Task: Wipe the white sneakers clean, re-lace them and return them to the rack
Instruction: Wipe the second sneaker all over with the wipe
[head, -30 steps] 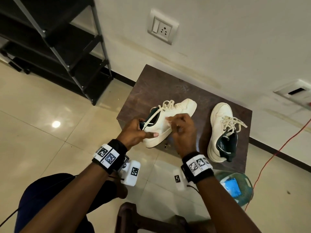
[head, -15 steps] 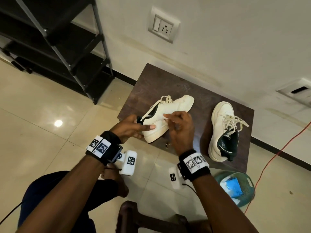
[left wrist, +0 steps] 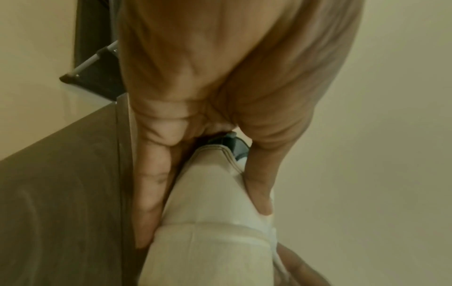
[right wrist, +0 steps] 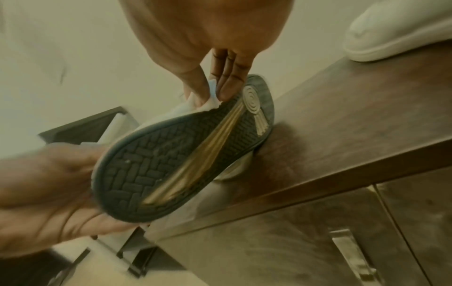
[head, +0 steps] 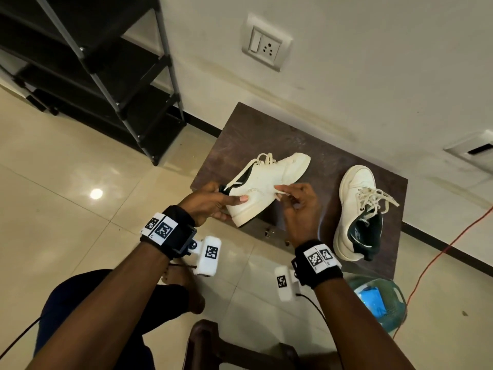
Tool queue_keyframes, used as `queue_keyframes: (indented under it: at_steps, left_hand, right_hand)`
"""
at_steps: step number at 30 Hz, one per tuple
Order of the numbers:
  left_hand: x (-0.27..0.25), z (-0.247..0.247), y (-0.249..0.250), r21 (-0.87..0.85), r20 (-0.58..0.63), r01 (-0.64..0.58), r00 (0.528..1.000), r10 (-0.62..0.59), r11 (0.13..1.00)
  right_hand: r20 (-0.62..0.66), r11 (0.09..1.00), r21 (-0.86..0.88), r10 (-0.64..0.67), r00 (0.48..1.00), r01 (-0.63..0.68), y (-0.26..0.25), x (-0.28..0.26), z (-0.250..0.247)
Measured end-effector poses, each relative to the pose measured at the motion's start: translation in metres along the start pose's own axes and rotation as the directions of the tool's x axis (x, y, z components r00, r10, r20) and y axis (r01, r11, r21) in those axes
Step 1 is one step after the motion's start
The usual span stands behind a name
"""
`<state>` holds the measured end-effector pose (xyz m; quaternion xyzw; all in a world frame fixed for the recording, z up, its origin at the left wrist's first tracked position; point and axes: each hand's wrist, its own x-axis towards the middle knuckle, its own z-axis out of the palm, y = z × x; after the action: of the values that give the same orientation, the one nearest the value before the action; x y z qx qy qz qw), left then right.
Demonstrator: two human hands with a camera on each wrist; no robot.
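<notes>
Head view: the left hand (head: 210,202) grips the heel of a white sneaker (head: 269,180), thumb along its side and fingers under the sole, holding it tilted with the toe on the brown worktop (head: 256,129). The right hand (head: 298,206) pinches a small white wipe (head: 280,194) between thumb and fingers against the shoe's side. Half a second ago this hand sat further forward over the shoe; it has since drawn back toward the heel end, and the sneaker's toe has swung slightly away from the person. The right wrist view shows the dark treaded sole (right wrist: 181,152) facing the camera, with the wipe (right wrist: 210,100) held at its edge. The second sneaker (head: 357,209), laced, lies unmoved on the worktop to the right. A black rack (head: 106,62) stands by the wall at left; a green basket (head: 392,303) sits on the floor.
</notes>
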<state>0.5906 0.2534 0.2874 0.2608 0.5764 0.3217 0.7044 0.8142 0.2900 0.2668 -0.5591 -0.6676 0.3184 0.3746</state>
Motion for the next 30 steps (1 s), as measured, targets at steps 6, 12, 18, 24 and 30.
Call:
queue_keyframes:
  at_steps: [6, 12, 18, 24, 30]
  left_hand:
    - [0.006, -0.004, 0.003, -0.061, -0.033, 0.063, 0.997, -0.065, 0.996]
    - [0.005, -0.002, 0.003, -0.086, -0.027, 0.084, 0.996, -0.087, 0.993]
    - [0.005, -0.004, 0.005, -0.087, -0.019, 0.080, 0.996, -0.082, 0.993]
    - [0.006, -0.002, 0.004, -0.154, 0.000, 0.104, 0.994, -0.106, 0.982]
    - [0.006, -0.004, 0.004, -0.121, 0.005, 0.107, 0.994, -0.108, 0.987]
  right_hand:
    - [0.249, 0.992, 0.072, -0.119, 0.961, 0.104, -0.041, -0.044, 0.015]
    - [0.065, 0.999, 0.020, 0.045, 0.997, -0.046, -0.010, -0.003, -0.001]
    - [0.285, 0.983, -0.005, -0.177, 0.942, 0.186, -0.036, -0.031, 0.011]
    - [0.079, 0.998, -0.060, 0.000, 0.997, 0.005, -0.018, 0.016, 0.006]
    - [0.229, 0.976, -0.036, -0.203, 0.952, 0.217, -0.032, -0.026, 0.009]
